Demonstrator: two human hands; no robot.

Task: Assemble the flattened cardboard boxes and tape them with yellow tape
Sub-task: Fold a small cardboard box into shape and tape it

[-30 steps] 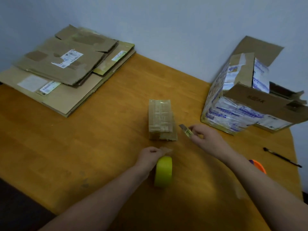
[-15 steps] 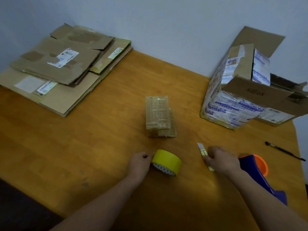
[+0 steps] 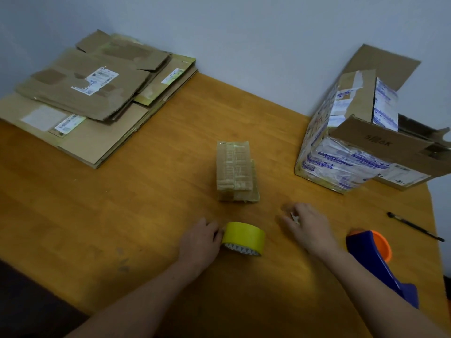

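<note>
- The yellow tape roll (image 3: 244, 236) rests tilted on the table (image 3: 136, 215), at the fingertips of the left hand (image 3: 199, 240), whose curled fingers grip its left side.
- The right hand (image 3: 308, 225), near the roll's right, pinches a small pale object (image 3: 294, 217).
- The small taped box (image 3: 234, 170) sits beyond both hands.

Wooden table (image 3: 122, 215) — yellow tape (image 3: 244, 234), perhaps glossy

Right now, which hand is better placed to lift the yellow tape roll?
Left: the left hand touches the yellow tape roll; the right hand lies apart, pinching a small pale object.
</note>
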